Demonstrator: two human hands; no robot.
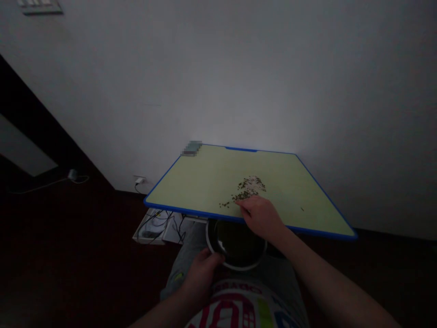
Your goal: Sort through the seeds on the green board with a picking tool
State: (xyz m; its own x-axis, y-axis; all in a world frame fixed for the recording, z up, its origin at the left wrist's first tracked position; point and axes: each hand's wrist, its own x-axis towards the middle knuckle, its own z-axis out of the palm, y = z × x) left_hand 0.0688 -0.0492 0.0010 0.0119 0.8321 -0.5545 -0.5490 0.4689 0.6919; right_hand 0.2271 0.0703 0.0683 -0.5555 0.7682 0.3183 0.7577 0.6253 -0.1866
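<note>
The bowl (239, 268) is held by the left hand (204, 269); grains (243, 195) are touched by the pinched right hand (260, 215), any hold obscured.

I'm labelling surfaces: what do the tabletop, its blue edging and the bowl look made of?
Tabletop: probably matte laminate or plastic; flat, evenly coloured. Blue edging: likely smooth plastic, from its uniform colour. Bowl: perhaps shiny metal, silvery around the top; dim light leaves this open.

The counter (205, 177) has a smooth, matt top and a plastic-looking rim (191, 212); the grains (246, 194) look matt. Lower centre, the bowl (239, 268) is glossy, the shirt (232, 310) and trousers (189, 248) cloth. The wall (239, 73) is smooth, matt.
</note>
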